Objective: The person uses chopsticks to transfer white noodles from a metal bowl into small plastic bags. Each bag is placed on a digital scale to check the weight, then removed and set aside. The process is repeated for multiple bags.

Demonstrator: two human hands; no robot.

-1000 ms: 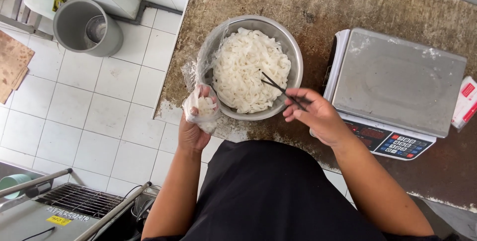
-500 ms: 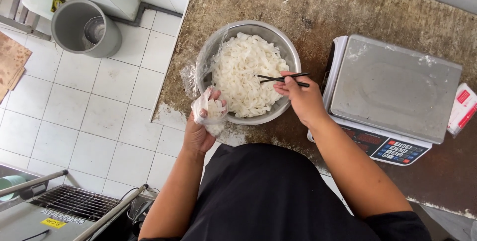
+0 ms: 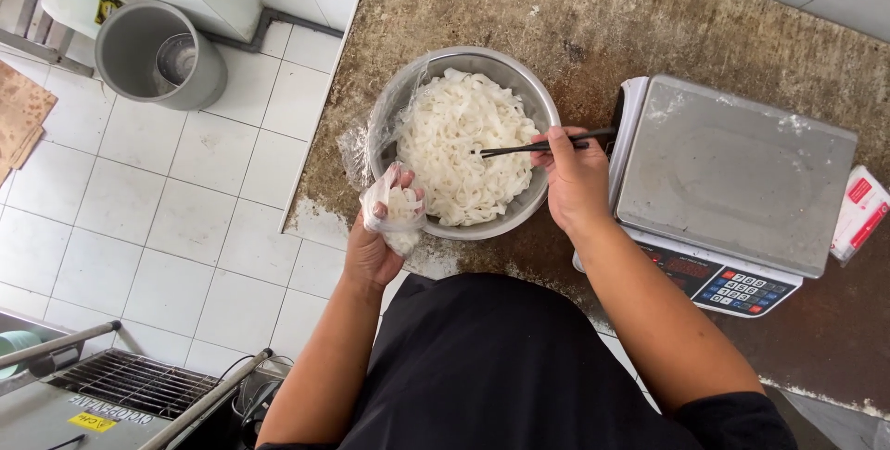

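A metal bowl (image 3: pixel 541 102) full of flat white noodles (image 3: pixel 459 144) sits on a worn brown counter. My right hand (image 3: pixel 577 177) holds dark chopsticks (image 3: pixel 538 146) level, tips resting in the noodles at the bowl's middle. My left hand (image 3: pixel 375 246) grips a small clear plastic bag (image 3: pixel 397 209) with some noodles in it, pressed against the bowl's near left rim. More clear plastic (image 3: pixel 375 130) drapes over the bowl's left edge.
A digital scale (image 3: pixel 732 177) with a steel platform stands right of the bowl; a red-and-white packet (image 3: pixel 858 214) lies past it. Left of the counter edge is white tiled floor with a grey bucket (image 3: pixel 153 51). A metal rack (image 3: pixel 130 380) sits at lower left.
My right hand swung the chopsticks from pointing up-left to lying level, tips now deeper in the noodles. The view shifted slightly. My left hand keeps the bag at the rim.
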